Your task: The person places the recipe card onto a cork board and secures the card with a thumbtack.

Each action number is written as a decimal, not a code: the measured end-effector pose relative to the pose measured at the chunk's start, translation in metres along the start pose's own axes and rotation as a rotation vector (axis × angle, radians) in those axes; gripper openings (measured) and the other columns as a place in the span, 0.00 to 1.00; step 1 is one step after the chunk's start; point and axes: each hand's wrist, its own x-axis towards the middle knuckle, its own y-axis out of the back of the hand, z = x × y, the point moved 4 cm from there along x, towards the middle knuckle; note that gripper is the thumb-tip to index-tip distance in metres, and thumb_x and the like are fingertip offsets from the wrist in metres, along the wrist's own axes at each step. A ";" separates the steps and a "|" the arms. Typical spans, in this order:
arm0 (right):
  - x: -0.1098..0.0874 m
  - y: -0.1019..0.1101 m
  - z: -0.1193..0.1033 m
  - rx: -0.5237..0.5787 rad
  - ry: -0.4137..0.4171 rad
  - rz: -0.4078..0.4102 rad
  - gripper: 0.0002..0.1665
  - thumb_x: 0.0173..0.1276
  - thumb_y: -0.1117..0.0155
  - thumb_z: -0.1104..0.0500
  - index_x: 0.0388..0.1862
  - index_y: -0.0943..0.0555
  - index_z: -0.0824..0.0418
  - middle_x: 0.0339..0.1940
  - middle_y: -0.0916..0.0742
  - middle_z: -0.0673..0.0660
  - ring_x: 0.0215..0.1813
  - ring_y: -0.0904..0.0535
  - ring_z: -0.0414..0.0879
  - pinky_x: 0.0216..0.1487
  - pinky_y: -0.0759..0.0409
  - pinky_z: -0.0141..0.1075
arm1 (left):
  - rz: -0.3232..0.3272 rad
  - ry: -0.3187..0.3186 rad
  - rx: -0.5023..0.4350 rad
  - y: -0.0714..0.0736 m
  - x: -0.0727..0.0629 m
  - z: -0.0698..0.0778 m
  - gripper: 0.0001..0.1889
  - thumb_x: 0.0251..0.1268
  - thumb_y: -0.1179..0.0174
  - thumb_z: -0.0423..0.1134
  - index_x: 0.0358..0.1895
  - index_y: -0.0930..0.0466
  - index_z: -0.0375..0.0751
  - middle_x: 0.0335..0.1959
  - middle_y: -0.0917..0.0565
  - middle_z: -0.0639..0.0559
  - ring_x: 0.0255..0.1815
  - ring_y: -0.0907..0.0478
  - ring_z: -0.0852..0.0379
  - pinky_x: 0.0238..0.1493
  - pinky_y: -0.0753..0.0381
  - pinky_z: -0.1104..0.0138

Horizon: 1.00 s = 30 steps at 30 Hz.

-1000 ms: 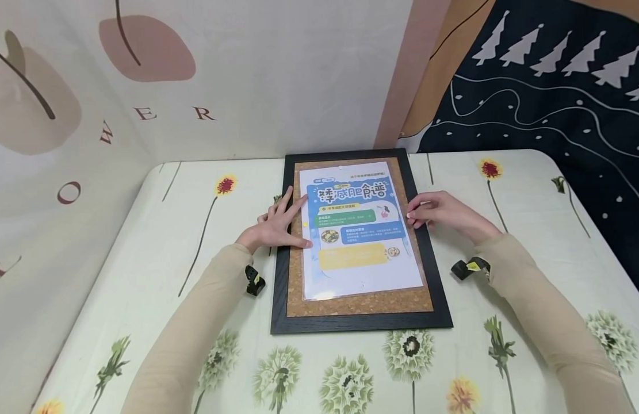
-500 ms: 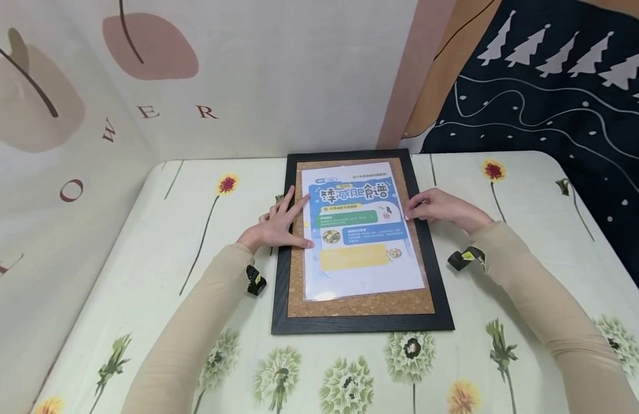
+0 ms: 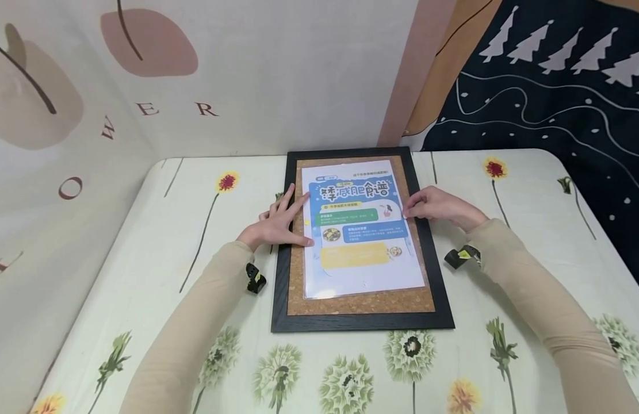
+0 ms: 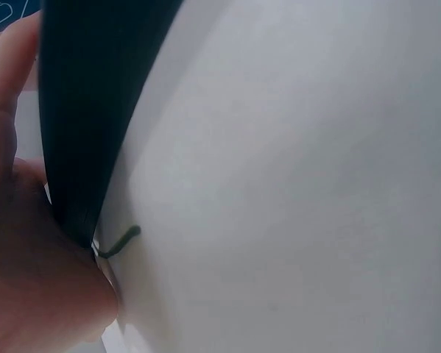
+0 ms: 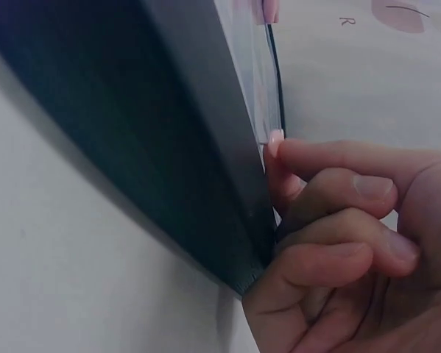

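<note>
A printed, laminated-looking sheet [image 3: 358,276] lies on a cork board [image 3: 329,307] with a black frame [image 3: 360,323]. My left hand [image 3: 278,227] reaches over the frame's left side, fingers spread, with thumb and fingertips on the sheet's left edge. In the left wrist view that hand lies against the frame's dark side [image 4: 95,110]. Between thumb and index finger, my right hand [image 3: 438,207] pinches a small pink push pin [image 5: 276,142] at the sheet's right edge. Its thin needle shows in the right wrist view, and the other fingers are curled beside the frame. A yellow pin-like dot [image 3: 306,222] sits on the sheet's left edge.
The board lies flat on a table with a flower-printed cloth [image 3: 221,322]. A pale printed curtain [image 3: 278,80] stands behind and at the left. A dark cloth with tree shapes [image 3: 547,98] hangs at the right. Each wrist wears a small black camera [image 3: 255,279].
The right hand has shifted slightly left and up along the sheet's right edge, its fingers drawn closer together. My left hand stays in place. The head view has shifted slightly.
</note>
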 end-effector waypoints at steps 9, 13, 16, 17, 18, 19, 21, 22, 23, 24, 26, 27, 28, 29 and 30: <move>-0.001 0.000 0.000 0.004 -0.003 -0.013 0.16 0.67 0.37 0.60 0.47 0.18 0.71 0.38 0.17 0.59 0.38 0.30 0.51 0.36 0.36 0.39 | -0.006 -0.002 0.000 -0.002 0.001 -0.001 0.59 0.53 0.32 0.58 0.79 0.66 0.53 0.76 0.79 0.48 0.75 0.71 0.35 0.55 0.49 0.45; -0.002 0.000 0.000 0.003 -0.003 -0.017 0.15 0.67 0.38 0.61 0.46 0.18 0.71 0.36 0.18 0.58 0.36 0.30 0.51 0.35 0.36 0.38 | -0.005 -0.005 0.000 -0.002 0.001 -0.001 0.59 0.53 0.31 0.58 0.79 0.65 0.53 0.76 0.79 0.48 0.75 0.71 0.35 0.56 0.49 0.44; -0.003 -0.001 -0.001 0.000 0.003 -0.016 0.14 0.67 0.38 0.61 0.45 0.19 0.72 0.36 0.18 0.58 0.36 0.30 0.50 0.35 0.36 0.38 | -0.003 -0.008 0.000 -0.002 0.001 0.000 0.59 0.53 0.31 0.58 0.79 0.65 0.53 0.76 0.79 0.47 0.75 0.71 0.35 0.56 0.49 0.44; -0.002 -0.001 -0.001 -0.001 0.001 -0.014 0.14 0.67 0.38 0.61 0.45 0.19 0.72 0.36 0.18 0.59 0.36 0.30 0.50 0.34 0.36 0.38 | -0.003 -0.007 -0.001 -0.002 0.001 0.000 0.59 0.53 0.31 0.58 0.79 0.65 0.53 0.76 0.79 0.47 0.75 0.71 0.34 0.56 0.49 0.44; -0.002 -0.001 -0.001 -0.001 -0.001 -0.011 0.14 0.67 0.38 0.62 0.45 0.19 0.72 0.36 0.18 0.59 0.36 0.30 0.51 0.34 0.36 0.38 | -0.002 -0.007 0.000 -0.002 0.001 0.000 0.59 0.53 0.31 0.58 0.79 0.65 0.53 0.76 0.79 0.47 0.75 0.71 0.34 0.56 0.49 0.44; -0.003 -0.001 -0.001 -0.002 0.000 -0.007 0.14 0.67 0.38 0.62 0.45 0.19 0.72 0.36 0.17 0.59 0.36 0.30 0.51 0.34 0.36 0.38 | -0.001 -0.006 -0.002 -0.002 0.001 0.000 0.59 0.53 0.31 0.58 0.79 0.65 0.53 0.76 0.79 0.47 0.74 0.71 0.34 0.56 0.49 0.44; -0.003 -0.001 -0.001 0.000 -0.002 0.003 0.14 0.67 0.38 0.61 0.45 0.19 0.73 0.38 0.17 0.60 0.37 0.30 0.51 0.35 0.37 0.39 | -0.001 -0.002 -0.001 -0.002 0.001 0.000 0.58 0.53 0.32 0.58 0.79 0.65 0.53 0.76 0.79 0.48 0.74 0.70 0.34 0.55 0.49 0.44; -0.002 -0.002 -0.001 0.000 -0.004 0.012 0.14 0.67 0.38 0.62 0.45 0.19 0.73 0.39 0.17 0.61 0.38 0.30 0.52 0.36 0.37 0.39 | -0.001 0.000 -0.002 -0.002 0.001 0.000 0.58 0.53 0.31 0.58 0.79 0.65 0.53 0.76 0.79 0.48 0.74 0.70 0.34 0.55 0.49 0.44; -0.002 -0.002 0.000 -0.001 -0.006 0.021 0.15 0.67 0.38 0.61 0.46 0.19 0.73 0.40 0.16 0.62 0.39 0.30 0.52 0.37 0.37 0.39 | -0.001 0.003 -0.001 -0.002 0.001 -0.001 0.58 0.53 0.32 0.58 0.79 0.65 0.53 0.76 0.79 0.48 0.74 0.70 0.34 0.55 0.48 0.44; -0.002 -0.002 0.000 0.001 -0.007 0.032 0.15 0.67 0.37 0.61 0.46 0.19 0.73 0.42 0.16 0.63 0.40 0.31 0.52 0.38 0.37 0.39 | -0.001 0.005 0.000 -0.002 0.000 -0.001 0.59 0.53 0.32 0.58 0.79 0.65 0.54 0.76 0.79 0.48 0.74 0.70 0.34 0.55 0.48 0.44; -0.002 -0.003 0.000 0.002 -0.006 0.055 0.16 0.67 0.37 0.61 0.46 0.19 0.73 0.44 0.17 0.64 0.42 0.31 0.52 0.39 0.37 0.40 | -0.001 0.010 -0.001 -0.001 0.000 -0.001 0.59 0.52 0.31 0.58 0.79 0.65 0.54 0.76 0.80 0.49 0.75 0.69 0.34 0.55 0.48 0.44; -0.002 -0.003 0.000 0.002 -0.001 0.067 0.15 0.67 0.37 0.61 0.45 0.19 0.73 0.44 0.17 0.64 0.41 0.30 0.52 0.38 0.37 0.39 | -0.001 0.011 0.000 -0.001 0.000 0.000 0.59 0.52 0.31 0.58 0.79 0.65 0.54 0.76 0.80 0.49 0.75 0.69 0.34 0.55 0.48 0.44; -0.002 -0.003 0.000 0.003 0.006 0.079 0.15 0.67 0.37 0.61 0.45 0.19 0.72 0.43 0.17 0.64 0.39 0.30 0.52 0.38 0.36 0.39 | -0.002 0.012 0.000 -0.001 0.000 0.000 0.59 0.52 0.31 0.58 0.79 0.65 0.54 0.76 0.80 0.49 0.75 0.69 0.35 0.55 0.49 0.44; -0.003 -0.004 0.000 0.004 0.015 0.088 0.14 0.67 0.37 0.61 0.44 0.19 0.72 0.41 0.17 0.63 0.38 0.30 0.51 0.37 0.36 0.38 | -0.001 0.012 0.000 -0.001 0.000 0.000 0.59 0.52 0.31 0.58 0.79 0.65 0.53 0.76 0.79 0.48 0.75 0.69 0.35 0.55 0.49 0.44; -0.003 -0.004 -0.001 0.005 0.024 0.097 0.12 0.67 0.37 0.62 0.43 0.20 0.71 0.39 0.16 0.62 0.36 0.30 0.50 0.36 0.36 0.38 | -0.001 0.012 -0.002 -0.001 0.000 0.000 0.59 0.52 0.31 0.57 0.79 0.65 0.53 0.76 0.79 0.48 0.75 0.69 0.35 0.55 0.49 0.44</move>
